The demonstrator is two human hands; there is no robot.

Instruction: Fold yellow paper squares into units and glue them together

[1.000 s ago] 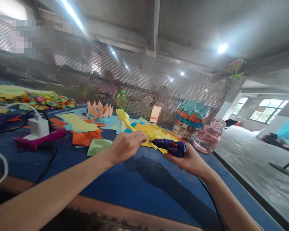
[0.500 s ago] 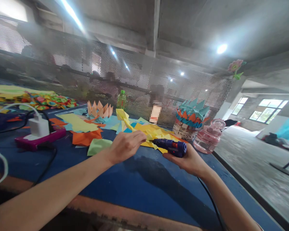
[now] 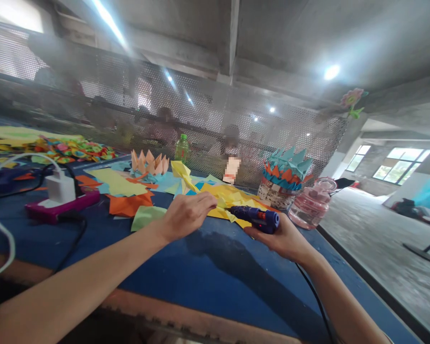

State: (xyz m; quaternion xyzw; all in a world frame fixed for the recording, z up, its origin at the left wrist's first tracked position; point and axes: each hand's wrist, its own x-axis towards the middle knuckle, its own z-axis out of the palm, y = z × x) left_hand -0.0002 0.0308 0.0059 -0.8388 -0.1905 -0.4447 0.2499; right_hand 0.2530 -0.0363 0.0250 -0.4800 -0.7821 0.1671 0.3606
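Observation:
My right hand is wrapped round a dark blue hot glue gun, a small red light showing on its side. Its nozzle points left, close to the fingertips of my left hand. Those fingers are pinched on a folded yellow paper piece, whose pointed end sticks up behind the hand; the part inside the grip is hidden. Behind the nozzle, more yellow paper lies on the blue table. Whether the nozzle touches the held paper I cannot tell.
A paper-petal ornament and a pink bottle stand at right. Orange paper, a peach paper flower and a green-capped bottle lie leftward and behind. A purple power strip with cables sits left; the glue gun's cord trails frontward.
Both hands keep nearly the same pose, the glue gun nozzle still beside the left fingertips. The whole view has shifted very slightly.

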